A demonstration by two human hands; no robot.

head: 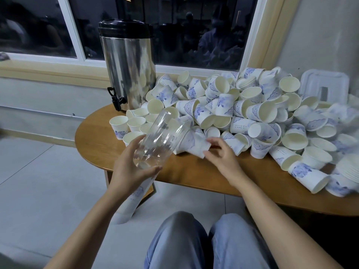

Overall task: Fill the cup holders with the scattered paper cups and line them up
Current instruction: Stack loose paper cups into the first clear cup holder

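My left hand (128, 169) grips the tilted clear holder (161, 138); my right hand (221, 156) pinches a cup (194, 142) by the pile (252, 109).

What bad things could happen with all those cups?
1. The clear holder is tilted in the left hand, and a stack of cups sticks out of its lower end over the floor; they might slide out.
2. Pulling the paper cup that the right hand grips could shake the pile behind it and send cups rolling.
3. The cups at the edge of the table could drop off.
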